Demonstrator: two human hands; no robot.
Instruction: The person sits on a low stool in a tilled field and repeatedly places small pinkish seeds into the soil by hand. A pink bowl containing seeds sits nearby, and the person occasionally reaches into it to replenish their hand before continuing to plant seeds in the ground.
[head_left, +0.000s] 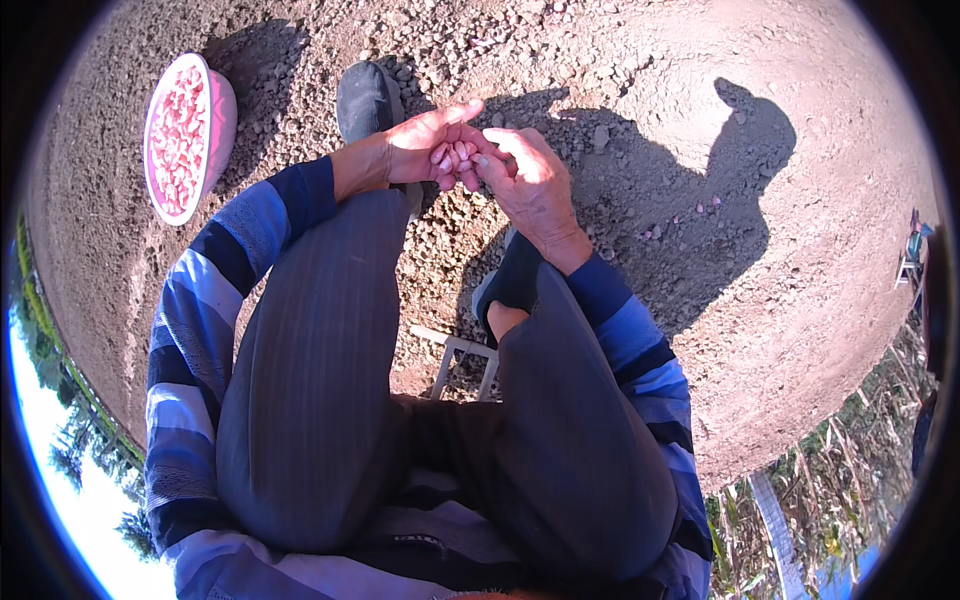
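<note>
My left hand (427, 146) is turned palm up, with several pinkish garlic cloves (452, 157) lying in its curled fingers. My right hand (534, 180) reaches in from the right, its thumb and index fingertips at the edge of the cloves; a clove seems pinched there. At the upper left, a pink basin (223, 135) with a white rim stands on the soil, full of similar cloves. A few more cloves (700, 208) lie on the shaded soil to the right, spaced apart.
Cloddy bare soil (817, 285) surrounds me. My dark shoe (367, 101) is planted near my left hand. Part of a light-coloured stool frame (454, 343) shows between my legs. Another person (916, 244) and a stool are at the far right edge. Dry stalks (847, 457) stand at the lower right.
</note>
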